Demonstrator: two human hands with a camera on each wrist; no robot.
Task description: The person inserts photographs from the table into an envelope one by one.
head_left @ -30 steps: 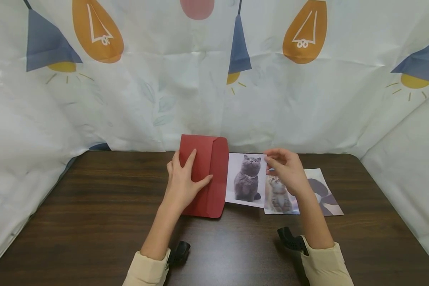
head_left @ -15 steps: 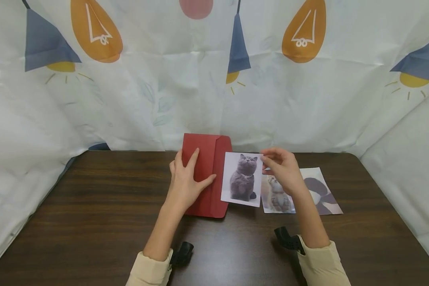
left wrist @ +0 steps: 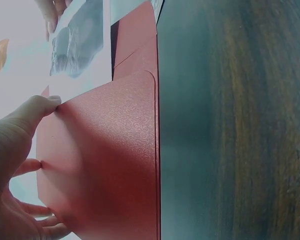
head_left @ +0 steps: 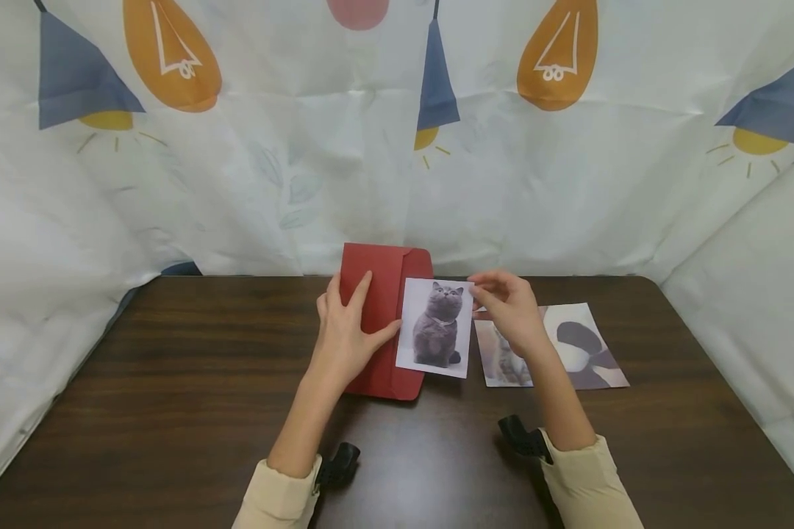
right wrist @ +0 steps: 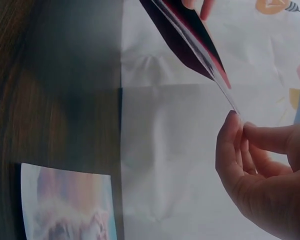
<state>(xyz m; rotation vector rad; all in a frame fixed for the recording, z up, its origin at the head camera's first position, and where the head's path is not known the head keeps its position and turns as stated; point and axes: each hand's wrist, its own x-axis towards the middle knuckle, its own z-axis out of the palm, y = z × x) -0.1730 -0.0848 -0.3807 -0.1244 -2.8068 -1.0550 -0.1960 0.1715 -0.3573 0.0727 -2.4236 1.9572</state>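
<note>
A red envelope [head_left: 373, 316] is tilted up near the back of the table, its mouth towards the right. My left hand [head_left: 344, 338] holds it with spread fingers; the thumb lies at the mouth edge. My right hand [head_left: 511, 312] pinches the upper right edge of a photo card [head_left: 434, 327] of a grey cat. The card's left edge is at the mouth; the head view does not show how far it is inside. In the right wrist view the mouth gapes around the thin edge of the card [right wrist: 225, 94], beside my right hand [right wrist: 260, 165].
Behind my right forearm lie more photo cards [head_left: 585, 349] on the dark wooden table [head_left: 192, 411], partly hidden by the arm. A white curtain [head_left: 271, 184] with lamp patterns hangs along the table's back edge. Black wrist cameras [head_left: 337, 464] sit at both cuffs.
My right hand has carried the grey cat card leftwards, from beside the envelope to overlapping its right side at the mouth. My left hand and the envelope have shifted slightly right.
</note>
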